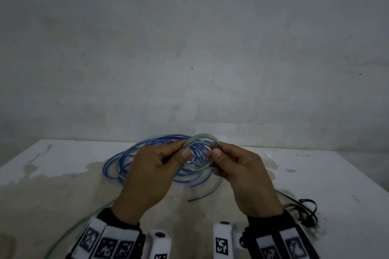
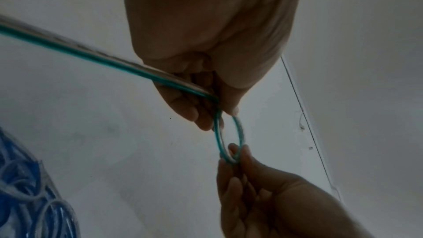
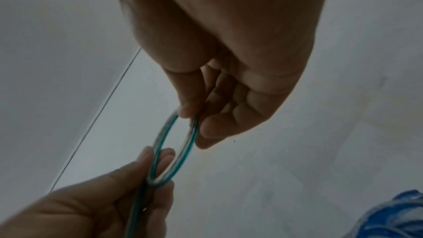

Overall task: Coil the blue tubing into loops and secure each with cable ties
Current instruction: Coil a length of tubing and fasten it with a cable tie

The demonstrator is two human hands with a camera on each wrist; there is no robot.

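A small loop of clear tubing with a green stripe [image 1: 201, 137] is held up between both hands above the table. My left hand [image 1: 186, 153] pinches its left side with thumb and fingers, and my right hand [image 1: 214, 152] pinches its right side. In the left wrist view the left hand [image 2: 223, 110] grips the loop [image 2: 217, 138] where the long tail [image 2: 68, 50] runs off. The right wrist view has the right hand [image 3: 192, 115] pinching the loop [image 3: 164, 133]. A loose pile of blue tubing [image 1: 117, 162] lies on the table behind the hands.
The white, stained table [image 1: 315, 174] stands against a grey wall. Black cable ties [image 1: 307, 208] lie at the right, near my right wrist. The green-striped tail [image 1: 69, 231] trails off toward the lower left.
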